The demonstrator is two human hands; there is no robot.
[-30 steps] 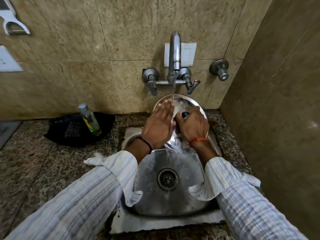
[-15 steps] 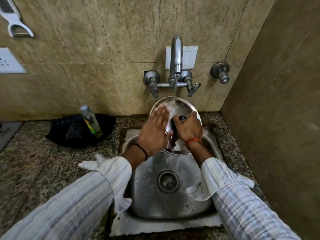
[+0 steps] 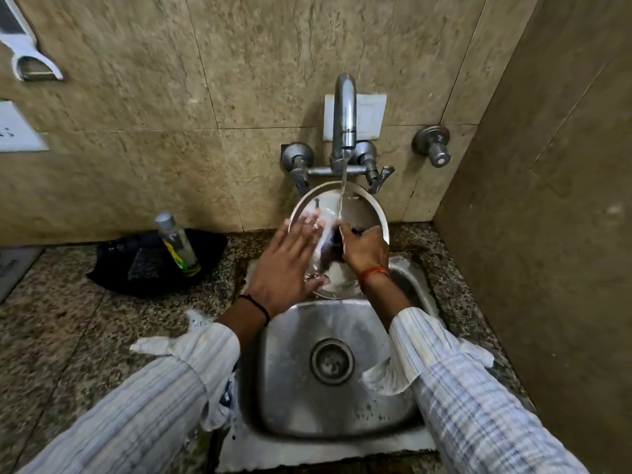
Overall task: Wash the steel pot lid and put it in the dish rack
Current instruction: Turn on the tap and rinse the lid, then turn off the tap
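The round steel pot lid [image 3: 362,208] stands tilted over the back of the sink, under the running tap [image 3: 344,111]. Water streams onto its shiny face. My right hand [image 3: 364,249] is shut on the lid's dark knob at the middle and holds the lid up. My left hand [image 3: 285,268] lies flat on the lid's left side with fingers spread, slightly blurred. The lid's lower part is hidden behind both hands. No dish rack is in view.
The steel sink [image 3: 297,388] with its drain lies below my hands. A clear bottle [image 3: 178,242] stands in a black tray [image 3: 113,271] on the granite counter to the left. A tiled wall closes the right side. A separate valve [image 3: 432,145] sticks out of the back wall.
My left hand has slid left and down across the lid, its fingers now spread wider. My right hand keeps its hold on the knob. The view has shifted slightly.
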